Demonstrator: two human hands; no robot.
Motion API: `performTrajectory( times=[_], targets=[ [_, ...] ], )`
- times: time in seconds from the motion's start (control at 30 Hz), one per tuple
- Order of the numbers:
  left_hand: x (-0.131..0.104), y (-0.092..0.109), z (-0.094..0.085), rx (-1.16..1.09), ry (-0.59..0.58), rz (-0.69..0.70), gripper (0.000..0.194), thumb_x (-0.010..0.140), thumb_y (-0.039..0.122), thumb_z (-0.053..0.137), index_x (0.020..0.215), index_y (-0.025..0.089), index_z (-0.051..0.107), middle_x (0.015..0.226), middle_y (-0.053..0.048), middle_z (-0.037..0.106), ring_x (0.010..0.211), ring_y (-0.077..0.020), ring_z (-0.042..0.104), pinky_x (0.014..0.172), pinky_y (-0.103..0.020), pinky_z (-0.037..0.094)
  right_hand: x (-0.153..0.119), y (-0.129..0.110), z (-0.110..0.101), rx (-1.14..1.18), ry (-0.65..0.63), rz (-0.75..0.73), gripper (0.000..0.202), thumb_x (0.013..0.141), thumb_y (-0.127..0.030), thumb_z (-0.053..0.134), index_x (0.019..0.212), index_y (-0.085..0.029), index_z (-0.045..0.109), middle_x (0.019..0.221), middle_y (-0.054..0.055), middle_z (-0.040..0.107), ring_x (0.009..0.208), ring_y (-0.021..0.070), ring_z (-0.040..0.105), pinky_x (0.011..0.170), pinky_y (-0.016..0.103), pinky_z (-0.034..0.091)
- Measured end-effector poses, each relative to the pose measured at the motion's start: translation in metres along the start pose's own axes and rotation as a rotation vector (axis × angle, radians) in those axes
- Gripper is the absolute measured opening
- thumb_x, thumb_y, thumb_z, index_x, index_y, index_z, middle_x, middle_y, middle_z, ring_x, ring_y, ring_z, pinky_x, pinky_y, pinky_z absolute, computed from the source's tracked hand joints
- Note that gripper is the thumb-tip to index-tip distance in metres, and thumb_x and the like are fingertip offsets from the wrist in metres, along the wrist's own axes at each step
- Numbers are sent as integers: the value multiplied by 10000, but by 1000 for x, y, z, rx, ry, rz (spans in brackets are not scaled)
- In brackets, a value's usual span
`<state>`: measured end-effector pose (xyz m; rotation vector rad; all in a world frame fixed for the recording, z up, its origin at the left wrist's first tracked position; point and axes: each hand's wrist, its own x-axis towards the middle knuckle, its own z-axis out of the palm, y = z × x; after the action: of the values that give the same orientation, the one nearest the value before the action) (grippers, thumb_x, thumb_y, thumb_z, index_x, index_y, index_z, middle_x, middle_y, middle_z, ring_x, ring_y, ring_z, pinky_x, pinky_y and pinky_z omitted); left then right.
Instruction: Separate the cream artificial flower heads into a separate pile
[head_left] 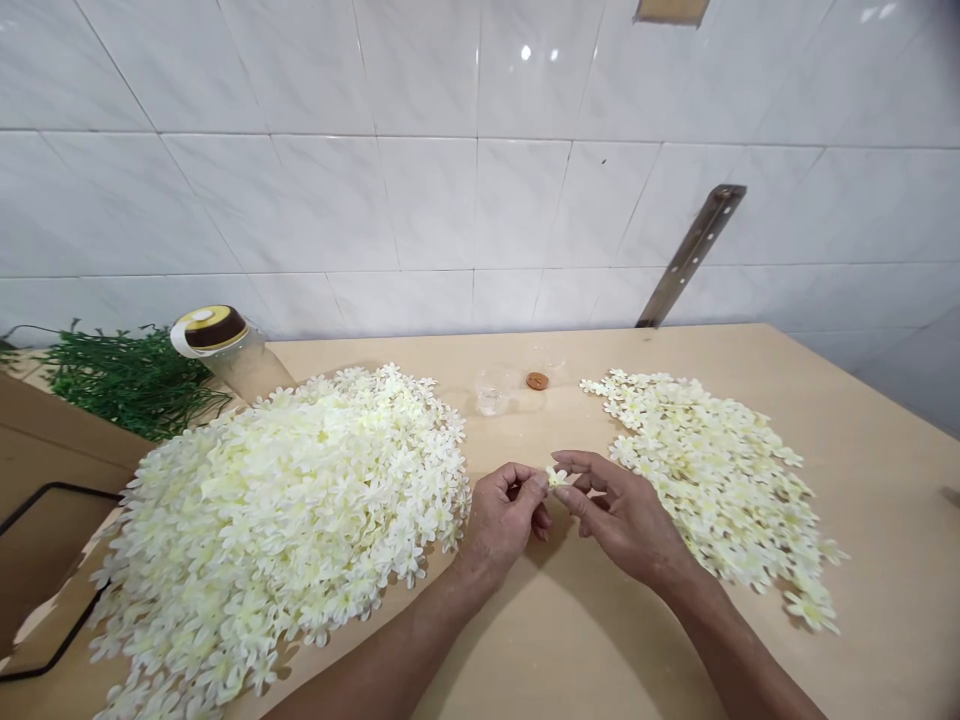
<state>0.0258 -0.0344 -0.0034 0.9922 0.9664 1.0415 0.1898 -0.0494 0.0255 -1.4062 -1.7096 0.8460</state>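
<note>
A small white artificial flower (556, 477) with a pale yellow centre is between my two hands, above the table. My left hand (507, 512) pinches it at its left side with thumb and forefinger. Thumb and forefinger of my right hand (619, 510) close around the flower from the right. What lies beneath the flower is hidden by my fingers. Left of my hands rises a big heap of white artificial flowers (300, 510). To the right, a flatter spread of similar flowers (712, 470) lies near my right forearm.
Behind my hands stand a small clear plastic cup (493, 392) and a brown round piece (537, 381). A lidded bottle (244, 360), green artificial foliage (127, 375) and a cardboard box (60, 480) are at the left. A perforated metal bar (691, 255) leans on the tiled wall.
</note>
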Motion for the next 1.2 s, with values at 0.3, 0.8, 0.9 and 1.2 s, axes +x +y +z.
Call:
performTrajectory(
  times=[0.3, 0.8, 0.9, 1.2],
  targets=[
    [-2, 6, 2, -31, -51, -44, 387, 822, 517, 635, 794, 131, 616, 572, -18, 599, 466, -120, 544, 472, -244, 462, 0, 4, 4, -21, 105, -28, 227, 902, -399, 605, 893, -190, 692, 691, 24, 679, 476, 105, 549, 456, 222, 484],
    [1, 9, -1, -126, -68, -108, 430, 816, 534, 637, 713, 118, 600, 559, -31, 585, 464, -98, 506, 509, -239, 411, 1, 7, 9, -221, 178, -338, 160, 904, -293, 621, 1012, -240, 726, 980, 51, 699, 675, 132, 635, 623, 251, 543],
    [1, 8, -2, -116, -55, -120, 414, 787, 512, 675, 690, 116, 607, 542, -21, 559, 458, -93, 477, 476, -231, 377, 1, 5, 10, -230, 178, -342, 165, 923, -263, 587, 971, -257, 745, 932, 37, 726, 785, 159, 685, 712, 258, 555],
    [1, 10, -1, -118, -80, -129, 380, 771, 491, 689, 698, 130, 594, 531, -18, 570, 443, -95, 482, 483, -236, 396, -1, 5, 12, -76, 116, -124, 260, 905, -339, 600, 1118, -226, 697, 888, 51, 706, 732, 164, 664, 646, 270, 557]
  ],
)
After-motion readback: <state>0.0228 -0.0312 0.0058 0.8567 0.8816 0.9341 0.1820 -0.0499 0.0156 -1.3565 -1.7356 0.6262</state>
